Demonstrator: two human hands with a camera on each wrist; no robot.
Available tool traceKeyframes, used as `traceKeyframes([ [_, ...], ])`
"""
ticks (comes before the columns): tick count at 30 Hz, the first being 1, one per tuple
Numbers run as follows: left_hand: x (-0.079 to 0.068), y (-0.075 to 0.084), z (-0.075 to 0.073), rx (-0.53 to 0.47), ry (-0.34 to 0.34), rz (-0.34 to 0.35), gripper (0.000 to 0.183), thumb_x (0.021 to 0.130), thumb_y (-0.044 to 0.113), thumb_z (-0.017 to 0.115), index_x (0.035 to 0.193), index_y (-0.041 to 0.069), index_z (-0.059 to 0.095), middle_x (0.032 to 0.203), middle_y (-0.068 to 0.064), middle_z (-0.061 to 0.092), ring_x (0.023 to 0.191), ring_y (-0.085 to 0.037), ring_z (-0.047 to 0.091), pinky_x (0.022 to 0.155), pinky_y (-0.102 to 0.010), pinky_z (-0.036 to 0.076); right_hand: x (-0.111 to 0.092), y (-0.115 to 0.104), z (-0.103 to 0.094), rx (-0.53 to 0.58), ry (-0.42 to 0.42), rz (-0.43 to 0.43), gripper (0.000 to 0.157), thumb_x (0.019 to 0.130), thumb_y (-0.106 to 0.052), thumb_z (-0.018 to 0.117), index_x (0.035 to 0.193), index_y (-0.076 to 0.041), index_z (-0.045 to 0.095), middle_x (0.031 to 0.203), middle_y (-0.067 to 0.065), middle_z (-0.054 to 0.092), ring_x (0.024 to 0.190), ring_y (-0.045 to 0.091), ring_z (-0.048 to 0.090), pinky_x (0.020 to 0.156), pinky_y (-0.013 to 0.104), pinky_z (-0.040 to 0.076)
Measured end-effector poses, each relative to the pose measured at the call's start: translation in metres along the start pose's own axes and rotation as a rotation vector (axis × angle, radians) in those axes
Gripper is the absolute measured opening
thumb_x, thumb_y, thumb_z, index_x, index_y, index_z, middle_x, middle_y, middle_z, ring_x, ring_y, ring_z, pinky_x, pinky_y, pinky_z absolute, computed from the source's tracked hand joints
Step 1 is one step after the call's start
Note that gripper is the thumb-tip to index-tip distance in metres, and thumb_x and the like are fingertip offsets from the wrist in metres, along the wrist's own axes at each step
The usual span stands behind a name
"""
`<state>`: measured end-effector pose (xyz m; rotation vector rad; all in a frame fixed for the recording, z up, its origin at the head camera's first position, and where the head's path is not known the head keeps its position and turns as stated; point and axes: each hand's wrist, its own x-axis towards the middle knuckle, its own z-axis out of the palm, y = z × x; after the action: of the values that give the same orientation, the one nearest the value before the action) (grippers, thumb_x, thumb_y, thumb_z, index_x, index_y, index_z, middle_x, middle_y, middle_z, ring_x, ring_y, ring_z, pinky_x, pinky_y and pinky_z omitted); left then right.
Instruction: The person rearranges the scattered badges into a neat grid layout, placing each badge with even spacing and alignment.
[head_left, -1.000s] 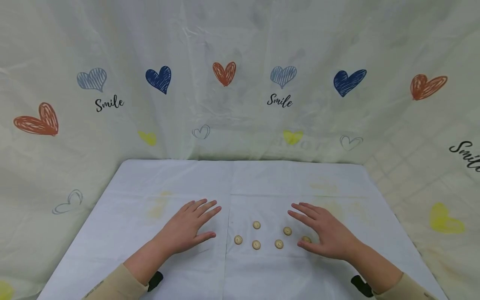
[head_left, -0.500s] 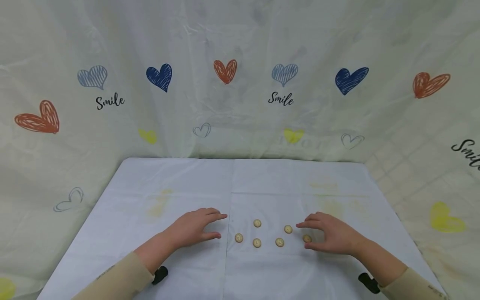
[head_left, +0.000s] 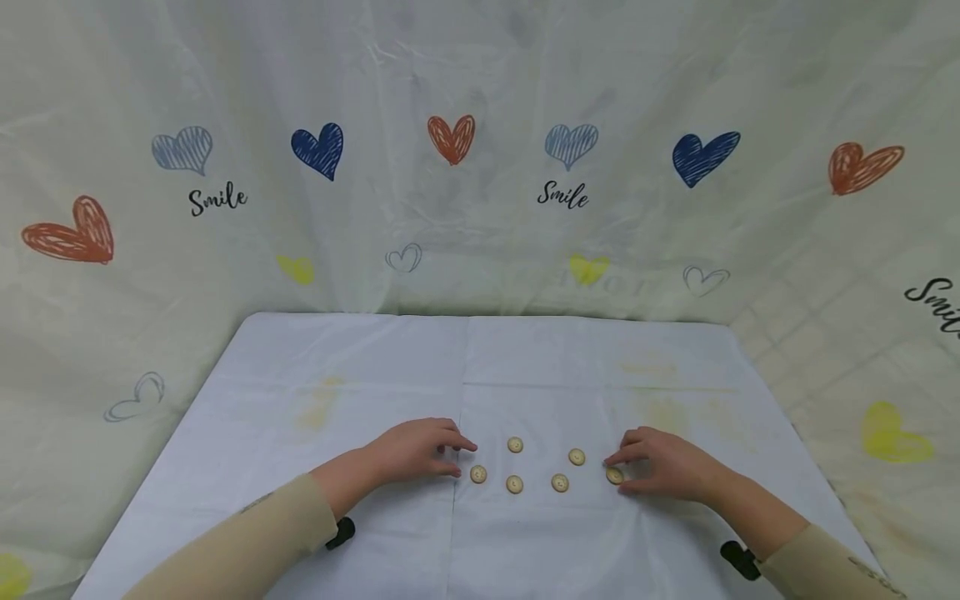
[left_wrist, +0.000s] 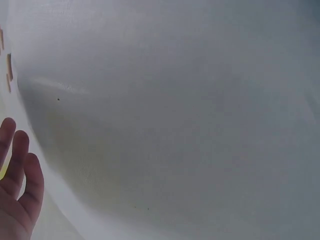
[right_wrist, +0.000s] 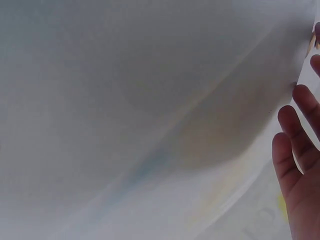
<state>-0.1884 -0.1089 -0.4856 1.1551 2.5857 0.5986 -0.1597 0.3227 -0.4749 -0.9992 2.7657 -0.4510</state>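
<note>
Several round, pale wooden buttons lie flat on the white table. At the right end, my right hand (head_left: 670,468) has its index finger and thumb on either side of the rightmost button (head_left: 615,475), fingertips right at its rim. My left hand (head_left: 415,451) reaches in from the left, thumb and index finger apart, just short of the leftmost button (head_left: 478,474). Between the hands lie a far button (head_left: 515,445), a near button (head_left: 514,484) and others. In the wrist views, the outer fingers of the left hand (left_wrist: 20,175) and the right hand (right_wrist: 300,150) are loosely extended.
A white cloth with fold lines covers the table (head_left: 360,350). Behind and beside it hangs a pale curtain (head_left: 487,217) printed with hearts and "Smile". Dark wrist cameras show under both sleeves, including the right wrist camera (head_left: 739,560).
My left hand has moved right toward the leftmost button, its fingers bending downward. My right hand has lowered, its index finger and thumb drawing closer around the rightmost button. The buttons stay in place.
</note>
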Motion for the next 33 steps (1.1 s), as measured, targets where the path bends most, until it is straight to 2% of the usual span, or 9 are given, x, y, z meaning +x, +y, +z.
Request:
traceKeyframes([
  [4,0.009,0.000,0.004,0.011,-0.047,0.003,0.035,0.086,0.032,0.078,0.121,0.030,0.073,0.098,0.014,0.061,0.080,0.001,0.052,0.074,-0.020,0.045,0.000,0.003,0.002,0.002,-0.018,0.022,0.029,0.081,-0.042,0.080,0.105,-0.027,0.078,0.096,-0.018,0.058,0.089,0.004,0.052,0.078,0.033,0.048],
  [10,0.016,0.000,0.012,0.043,-0.071,0.026,0.031,0.086,0.034,0.078,0.117,0.032,0.074,0.096,0.017,0.059,0.079,0.002,0.050,0.071,-0.019,0.043,-0.002,0.007,0.007,-0.005,-0.002,0.007,0.028,0.081,-0.042,0.080,0.105,-0.027,0.078,0.093,-0.019,0.056,0.084,0.001,0.049,0.074,0.029,0.047],
  [16,0.018,0.001,0.015,0.057,-0.071,0.030,0.029,0.087,0.034,0.077,0.115,0.034,0.075,0.094,0.018,0.057,0.079,0.003,0.050,0.069,-0.018,0.042,0.001,0.009,0.008,-0.008,-0.020,0.012,0.025,0.081,-0.037,0.081,0.105,-0.027,0.079,0.089,-0.020,0.053,0.080,-0.002,0.045,0.070,0.026,0.045],
  [24,0.020,0.003,0.015,0.081,-0.055,0.043,0.027,0.087,0.036,0.076,0.114,0.036,0.075,0.092,0.019,0.055,0.077,0.004,0.048,0.066,-0.017,0.041,0.003,0.010,0.008,0.023,-0.044,0.044,0.023,0.082,-0.039,0.080,0.103,-0.028,0.079,0.089,-0.021,0.053,0.081,-0.002,0.045,0.071,0.026,0.045],
  [29,0.021,0.004,0.016,0.090,-0.057,0.027,0.028,0.087,0.037,0.077,0.114,0.036,0.075,0.091,0.019,0.055,0.076,0.004,0.048,0.065,-0.017,0.040,0.002,0.010,0.009,0.049,-0.031,0.029,0.019,0.082,-0.037,0.081,0.099,-0.029,0.077,0.089,-0.021,0.054,0.082,-0.002,0.047,0.073,0.027,0.046],
  [33,0.021,0.004,0.017,0.086,-0.056,0.016,0.027,0.086,0.036,0.077,0.114,0.036,0.075,0.090,0.019,0.054,0.075,0.004,0.048,0.064,-0.017,0.040,0.003,0.010,0.010,0.074,-0.041,0.049,0.017,0.083,-0.035,0.080,0.098,-0.030,0.075,0.087,-0.021,0.054,0.081,-0.002,0.048,0.073,0.027,0.046],
])
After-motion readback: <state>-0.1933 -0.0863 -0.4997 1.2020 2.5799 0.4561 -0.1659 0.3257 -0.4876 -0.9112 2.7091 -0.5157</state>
